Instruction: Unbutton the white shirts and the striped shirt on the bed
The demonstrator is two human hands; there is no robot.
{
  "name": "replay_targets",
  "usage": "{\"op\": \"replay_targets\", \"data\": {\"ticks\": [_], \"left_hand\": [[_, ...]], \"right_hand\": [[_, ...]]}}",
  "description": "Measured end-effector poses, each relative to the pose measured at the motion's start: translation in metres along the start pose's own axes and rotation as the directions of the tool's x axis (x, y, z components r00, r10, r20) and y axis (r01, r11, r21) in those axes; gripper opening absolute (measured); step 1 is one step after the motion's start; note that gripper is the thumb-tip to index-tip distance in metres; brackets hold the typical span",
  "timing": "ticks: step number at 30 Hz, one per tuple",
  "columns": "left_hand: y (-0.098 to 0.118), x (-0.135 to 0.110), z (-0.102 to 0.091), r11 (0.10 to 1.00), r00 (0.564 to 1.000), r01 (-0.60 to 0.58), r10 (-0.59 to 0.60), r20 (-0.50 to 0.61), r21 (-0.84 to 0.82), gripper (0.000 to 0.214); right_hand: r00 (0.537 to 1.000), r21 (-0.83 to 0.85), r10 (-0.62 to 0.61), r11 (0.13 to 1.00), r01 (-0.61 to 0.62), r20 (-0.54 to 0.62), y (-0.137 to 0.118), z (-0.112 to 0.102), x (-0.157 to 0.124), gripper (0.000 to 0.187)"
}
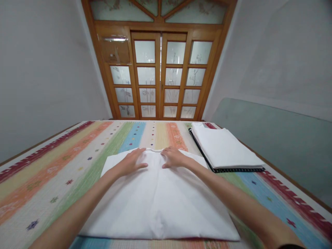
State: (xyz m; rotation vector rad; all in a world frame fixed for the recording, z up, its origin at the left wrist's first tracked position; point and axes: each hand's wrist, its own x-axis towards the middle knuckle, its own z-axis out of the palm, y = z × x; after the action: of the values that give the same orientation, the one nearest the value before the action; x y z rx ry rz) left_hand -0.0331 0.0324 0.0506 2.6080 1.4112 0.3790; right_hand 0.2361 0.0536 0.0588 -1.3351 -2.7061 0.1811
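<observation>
A white cloth [158, 204] lies spread flat in front of me on a striped, many-coloured bedcover [64, 162]. My left hand [133, 160] rests palm down on the cloth near its far edge, fingers stretched out. My right hand [173, 158] lies flat beside it on the same far edge, fingers extended too. The two hands are a short gap apart, either side of the cloth's middle crease. Neither hand grips anything.
A stack of folded white cloth [227, 147] sits at the far right on a dark patterned cloth [207, 159]. A wooden door with frosted glass panes [160, 76] stands beyond the bed. Grey walls close both sides.
</observation>
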Motion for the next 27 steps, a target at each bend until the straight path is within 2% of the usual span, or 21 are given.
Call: {"op": "replay_targets", "data": {"ticks": [4,7,9,12,16,20,22,24,27], "left_hand": [[0.005,0.03,0.017,0.994,0.99,-0.056,0.044,0.133,0.092,0.08],[0.005,0.048,0.022,0.991,0.991,-0.043,0.026,0.131,0.13,0.076],[0.005,0.055,0.022,0.99,0.994,-0.014,0.0,0.107,0.137,0.081],[0.004,0.06,0.019,0.99,0.994,0.05,-0.062,0.088,0.13,0.101],[0.001,0.061,0.017,0.989,0.986,0.101,-0.113,0.122,0.105,0.11],[0.005,0.06,0.014,0.982,0.979,0.153,-0.166,0.115,0.113,0.112],[0.01,0.06,0.012,0.976,0.977,0.171,-0.186,0.105,0.133,0.11],[0.014,0.06,0.011,0.972,0.978,0.17,-0.188,0.096,0.164,0.099],[0.019,0.06,0.009,0.967,0.984,0.155,-0.17,0.06,0.201,0.073]], "right_hand": [[0.993,-0.134,0.101,0.987,-0.092,0.061,-0.006,0.003,0.015,0.059],[0.981,-0.142,0.184,0.974,-0.175,0.053,0.0,-0.001,0.019,0.053],[0.971,-0.12,0.239,0.965,-0.234,0.03,0.006,-0.002,0.021,0.063],[0.937,-0.086,0.348,0.934,-0.346,0.007,0.013,0.0,0.022,0.079],[0.917,-0.001,0.396,0.918,-0.397,0.038,0.018,0.003,0.019,0.069],[0.916,0.047,0.398,0.917,-0.396,-0.043,0.018,0.003,0.015,0.067],[0.915,0.093,0.4,0.914,-0.395,-0.045,0.018,0.0,0.013,0.069],[0.918,0.156,0.397,0.906,-0.395,0.017,0.017,-0.006,0.01,0.062],[0.909,0.273,0.364,0.871,-0.409,0.202,0.012,-0.02,0.003,0.043]]}}
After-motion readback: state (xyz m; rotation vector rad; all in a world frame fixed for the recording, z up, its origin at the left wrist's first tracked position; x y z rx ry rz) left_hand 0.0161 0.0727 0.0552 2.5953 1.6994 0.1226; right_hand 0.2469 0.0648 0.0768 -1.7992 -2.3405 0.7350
